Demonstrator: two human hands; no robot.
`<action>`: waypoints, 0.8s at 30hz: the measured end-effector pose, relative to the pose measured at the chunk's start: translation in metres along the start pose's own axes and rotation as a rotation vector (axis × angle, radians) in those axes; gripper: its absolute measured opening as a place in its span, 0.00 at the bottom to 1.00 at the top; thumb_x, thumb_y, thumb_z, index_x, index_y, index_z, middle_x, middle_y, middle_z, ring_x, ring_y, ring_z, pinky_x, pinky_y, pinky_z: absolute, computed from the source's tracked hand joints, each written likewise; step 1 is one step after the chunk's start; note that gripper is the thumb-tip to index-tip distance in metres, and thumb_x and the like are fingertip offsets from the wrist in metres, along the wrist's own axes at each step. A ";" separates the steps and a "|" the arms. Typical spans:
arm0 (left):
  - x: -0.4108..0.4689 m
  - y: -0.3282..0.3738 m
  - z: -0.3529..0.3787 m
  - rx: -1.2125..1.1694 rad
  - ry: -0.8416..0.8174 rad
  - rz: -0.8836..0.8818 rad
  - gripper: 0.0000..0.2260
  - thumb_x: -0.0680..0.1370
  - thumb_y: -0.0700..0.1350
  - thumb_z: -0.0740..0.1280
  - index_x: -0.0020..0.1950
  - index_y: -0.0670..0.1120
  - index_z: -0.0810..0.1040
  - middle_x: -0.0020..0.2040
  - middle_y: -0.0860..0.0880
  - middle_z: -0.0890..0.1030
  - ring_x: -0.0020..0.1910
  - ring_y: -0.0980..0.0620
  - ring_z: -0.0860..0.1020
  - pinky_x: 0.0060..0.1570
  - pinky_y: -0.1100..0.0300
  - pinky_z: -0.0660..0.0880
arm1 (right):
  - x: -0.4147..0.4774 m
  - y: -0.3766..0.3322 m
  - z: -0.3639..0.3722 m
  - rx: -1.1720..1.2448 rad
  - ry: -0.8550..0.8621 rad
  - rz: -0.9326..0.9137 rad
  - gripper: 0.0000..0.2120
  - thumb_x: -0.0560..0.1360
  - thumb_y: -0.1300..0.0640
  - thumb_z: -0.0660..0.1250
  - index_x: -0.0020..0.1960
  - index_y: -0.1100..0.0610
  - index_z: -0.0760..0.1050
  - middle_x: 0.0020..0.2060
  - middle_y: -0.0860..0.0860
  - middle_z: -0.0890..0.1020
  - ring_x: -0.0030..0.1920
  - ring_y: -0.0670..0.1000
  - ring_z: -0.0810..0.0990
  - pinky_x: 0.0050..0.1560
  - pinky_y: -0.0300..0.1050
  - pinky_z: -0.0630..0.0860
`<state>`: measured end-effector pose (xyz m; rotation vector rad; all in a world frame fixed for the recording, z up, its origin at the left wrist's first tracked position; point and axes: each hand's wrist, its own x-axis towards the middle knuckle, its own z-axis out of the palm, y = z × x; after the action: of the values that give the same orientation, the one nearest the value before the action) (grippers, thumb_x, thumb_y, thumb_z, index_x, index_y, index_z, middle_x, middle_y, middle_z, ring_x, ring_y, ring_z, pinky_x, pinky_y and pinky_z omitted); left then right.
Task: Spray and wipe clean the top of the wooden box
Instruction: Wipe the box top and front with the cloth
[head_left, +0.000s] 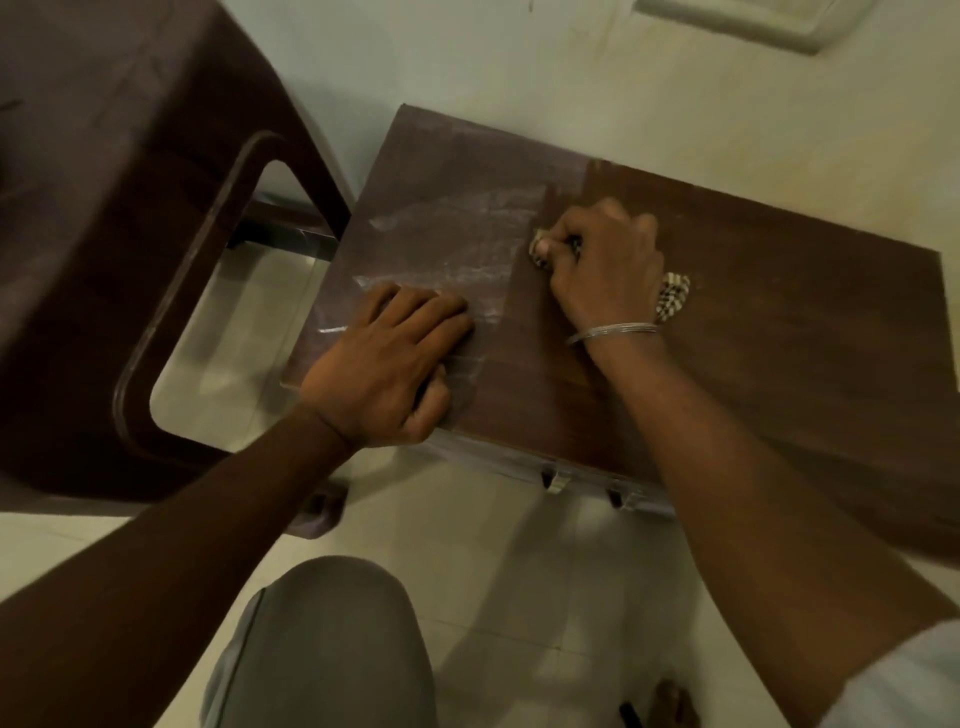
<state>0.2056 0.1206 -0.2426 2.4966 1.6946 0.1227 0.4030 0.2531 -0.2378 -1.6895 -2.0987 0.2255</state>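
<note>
On the middle of the wooden box (779, 322), which sits on the pale floor (519, 571) just in front of the person's knee (332, 649), the right hand (602, 260) has its fingers curled tight round a checked cloth (672, 296). One end of the cloth pokes out past the thumb and the other bunches out by the wrist, above a thin bangle (613, 332). The box's long axis runs left to right. The half to the right of this hand looks dark and clean, while a hazy patch (457, 228) covers the half to its left, the end of the box nearest the brown plastic chair (130, 208). The line between the two runs across the box, right at the knuckles. What is left to wipe therefore lies straight leftward from the right hand, and it is the nearer hand to most of that ground. The left hand (389, 358) rests at the box's near left corner, fingers laid out flat on the top and holding nothing, probably steadying the box. It lies on part of the haze, so it would likely have to lift or shift for the cloth to reach that corner. No spray bottle is in view.
</note>
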 end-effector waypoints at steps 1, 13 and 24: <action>0.000 0.000 0.000 -0.002 0.003 -0.002 0.27 0.76 0.52 0.54 0.69 0.40 0.76 0.68 0.40 0.76 0.63 0.40 0.74 0.66 0.42 0.66 | 0.002 0.000 0.001 -0.003 0.013 0.002 0.04 0.75 0.48 0.69 0.42 0.47 0.78 0.48 0.47 0.77 0.52 0.57 0.72 0.43 0.50 0.68; 0.000 -0.002 -0.001 0.011 -0.024 0.005 0.27 0.76 0.53 0.54 0.69 0.40 0.76 0.68 0.39 0.76 0.63 0.40 0.74 0.67 0.42 0.65 | 0.101 0.001 0.010 -0.087 -0.016 0.161 0.06 0.77 0.52 0.63 0.47 0.50 0.79 0.56 0.51 0.77 0.62 0.60 0.71 0.52 0.51 0.67; 0.000 -0.001 0.001 -0.016 -0.004 0.007 0.27 0.76 0.53 0.54 0.68 0.40 0.77 0.67 0.38 0.77 0.62 0.39 0.74 0.66 0.42 0.66 | 0.031 0.001 0.010 0.024 0.004 -0.054 0.04 0.74 0.50 0.68 0.42 0.48 0.78 0.47 0.48 0.78 0.51 0.58 0.72 0.43 0.51 0.71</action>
<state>0.2049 0.1212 -0.2435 2.4896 1.6772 0.1312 0.3945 0.2845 -0.2400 -1.6154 -2.1273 0.2298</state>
